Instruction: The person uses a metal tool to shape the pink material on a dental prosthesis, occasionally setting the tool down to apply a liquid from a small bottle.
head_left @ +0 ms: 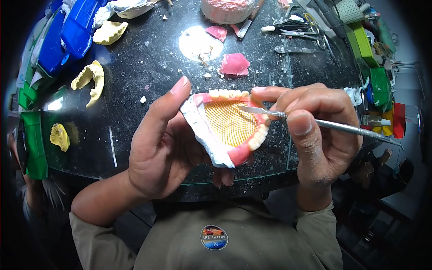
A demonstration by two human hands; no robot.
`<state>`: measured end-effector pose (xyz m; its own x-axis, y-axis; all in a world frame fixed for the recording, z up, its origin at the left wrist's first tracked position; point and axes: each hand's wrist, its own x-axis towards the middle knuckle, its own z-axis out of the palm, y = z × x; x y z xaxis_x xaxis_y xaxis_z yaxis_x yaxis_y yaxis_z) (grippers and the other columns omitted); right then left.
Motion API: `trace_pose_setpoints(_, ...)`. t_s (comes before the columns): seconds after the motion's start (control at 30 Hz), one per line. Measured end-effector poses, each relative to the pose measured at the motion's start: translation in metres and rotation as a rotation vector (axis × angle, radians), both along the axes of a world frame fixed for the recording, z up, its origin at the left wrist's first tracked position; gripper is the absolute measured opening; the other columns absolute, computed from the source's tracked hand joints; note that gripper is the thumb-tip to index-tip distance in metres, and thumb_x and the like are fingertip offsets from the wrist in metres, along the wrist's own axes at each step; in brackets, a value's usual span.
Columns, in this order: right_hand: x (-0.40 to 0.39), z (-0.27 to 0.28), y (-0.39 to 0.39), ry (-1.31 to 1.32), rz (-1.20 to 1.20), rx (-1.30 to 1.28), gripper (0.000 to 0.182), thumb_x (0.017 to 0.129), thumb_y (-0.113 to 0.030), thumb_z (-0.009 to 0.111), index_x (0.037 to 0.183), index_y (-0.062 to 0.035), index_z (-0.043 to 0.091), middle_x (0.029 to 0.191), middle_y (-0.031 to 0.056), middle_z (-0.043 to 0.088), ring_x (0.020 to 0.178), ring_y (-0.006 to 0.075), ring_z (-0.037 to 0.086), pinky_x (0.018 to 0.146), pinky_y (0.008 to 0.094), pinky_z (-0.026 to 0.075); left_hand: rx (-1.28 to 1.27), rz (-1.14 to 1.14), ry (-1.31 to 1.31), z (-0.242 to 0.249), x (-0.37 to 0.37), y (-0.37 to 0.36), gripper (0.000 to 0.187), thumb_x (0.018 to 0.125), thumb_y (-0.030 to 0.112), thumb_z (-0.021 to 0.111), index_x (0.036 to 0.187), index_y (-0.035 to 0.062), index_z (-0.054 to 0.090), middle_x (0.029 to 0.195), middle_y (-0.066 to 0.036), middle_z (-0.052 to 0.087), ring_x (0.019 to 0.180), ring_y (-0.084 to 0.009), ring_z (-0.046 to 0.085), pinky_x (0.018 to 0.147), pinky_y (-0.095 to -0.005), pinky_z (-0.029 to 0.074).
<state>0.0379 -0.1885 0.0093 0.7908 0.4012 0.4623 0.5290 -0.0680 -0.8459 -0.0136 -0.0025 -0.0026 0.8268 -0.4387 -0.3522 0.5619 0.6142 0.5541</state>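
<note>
As I hold the denture (229, 121) over the near edge of the table (153, 58), my left hand (155, 144) clasps its white-coated side, most fingers hidden beneath. My right hand (330, 141) pinches the pick (337, 126), its tip at the gold mesh (227, 126); whether they touch, I cannot tell. Beyond lies a pink chunk (234, 65); farther off, the top edge cuts off a pink-topped block (227, 12).

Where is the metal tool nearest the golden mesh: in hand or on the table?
In the right hand: thumb and fingers pinch the metal tool, its tip over the golden mesh.
</note>
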Motion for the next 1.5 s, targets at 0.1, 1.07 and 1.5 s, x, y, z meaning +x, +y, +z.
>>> trace_pose_setpoints(0.1,0.001,-0.002,-0.001,-0.015,-0.008,0.056,0.021,0.088,-0.019,0.053,0.085,0.0012,0.048,0.071,0.0101,0.053,0.068,0.0178,0.057,0.074,0.0499,0.052,-0.047,-0.007,-0.009,-0.003,0.0,0.001,0.071,0.09,0.053,0.013,0.127,-0.0023,0.039,0.099,-0.021,0.059,0.082,-0.0291,0.062,0.053,-0.0341,0.054)
trace_pose_setpoints(1.07,-0.069,-0.063,-0.164,-0.03,-0.908,0.064,0.009,0.085,-0.003,0.056,0.09,0.004,0.054,0.089,0.0177,0.063,0.08,0.0143,0.058,0.076,0.0239,0.045,0.055,0.166,0.002,-0.002,-0.004,-0.014,0.064,0.091,0.05,0.024,0.125,-0.0026,0.037,0.11,-0.026,0.051,0.068,-0.0282,0.058,0.039,-0.034,0.05)
trace_pose_setpoints(1.5,-0.069,-0.065,-0.164,-0.022,-0.938,0.067,0.009,0.085,-0.002,0.056,0.09,0.0049,0.054,0.089,0.0192,0.062,0.079,0.0167,0.06,0.075,0.0262,0.049,0.016,0.128,-0.022,-0.003,-0.004,-0.012,0.066,0.091,0.052,0.023,0.127,-0.002,0.035,0.113,-0.026,0.049,0.068,-0.0285,0.057,0.035,-0.0342,0.048)
